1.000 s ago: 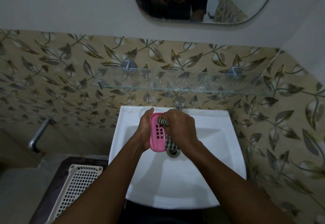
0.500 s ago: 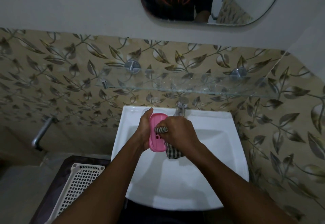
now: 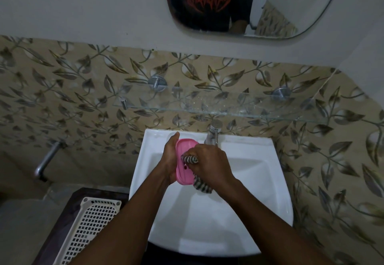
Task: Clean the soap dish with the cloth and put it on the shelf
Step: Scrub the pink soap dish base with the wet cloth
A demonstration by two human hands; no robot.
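Note:
Over the white sink [image 3: 259, 181] my left hand [image 3: 169, 156] grips a pink soap dish [image 3: 184, 173] from its left side, tilted on edge with its slotted inside facing right. My right hand [image 3: 209, 165] is closed on a checked cloth [image 3: 202, 184] and presses a bunched part of it into the dish's middle. The cloth's loose end hangs below my right hand. A glass shelf [image 3: 228, 108] is fixed to the tiled wall above the sink, on two metal mounts.
A metal tap [image 3: 213, 134] stands at the sink's back edge, just behind my right hand. A white perforated basket [image 3: 91, 227] sits on a dark stool at the lower left. A metal pipe [image 3: 46, 160] juts from the left wall. A mirror [image 3: 239, 4] hangs above.
My right hand has slid the cloth down along the dish from its upper end to its middle. The left hand keeps its hold on the dish.

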